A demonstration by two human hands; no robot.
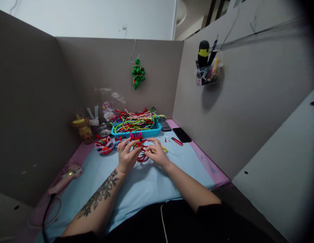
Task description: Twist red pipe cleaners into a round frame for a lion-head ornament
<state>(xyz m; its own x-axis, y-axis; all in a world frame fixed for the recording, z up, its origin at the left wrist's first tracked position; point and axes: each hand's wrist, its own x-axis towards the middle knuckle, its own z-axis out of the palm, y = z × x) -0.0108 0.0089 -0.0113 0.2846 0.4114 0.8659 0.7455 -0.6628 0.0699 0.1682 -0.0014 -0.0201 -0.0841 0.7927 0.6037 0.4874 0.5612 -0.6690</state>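
Note:
My left hand (126, 157) is closed around a small red pipe-cleaner figure (136, 136) with pink and blue parts at its top. With its fingertips, my right hand (159, 155) pinches a red pipe cleaner (148, 149) that runs out from the figure. Loops of red pipe cleaner (144, 158) hang or lie just below both hands; which, I cannot tell. A red, pink and white fuzzy figure (104, 145) sits left of my left hand, beside a partly hidden blue one (119, 139). Yellow pipe cleaner (164, 149) shows behind my right hand.
Behind my hands stands a blue tray (136, 133) heaped with coloured pipe cleaners. A phone (182, 135) and red lighter (177, 141) lie right. Leftward are a metal bowl (103, 131), a brown cup (84, 131) and a corded pink glue gun (67, 179). Partition walls enclose the table.

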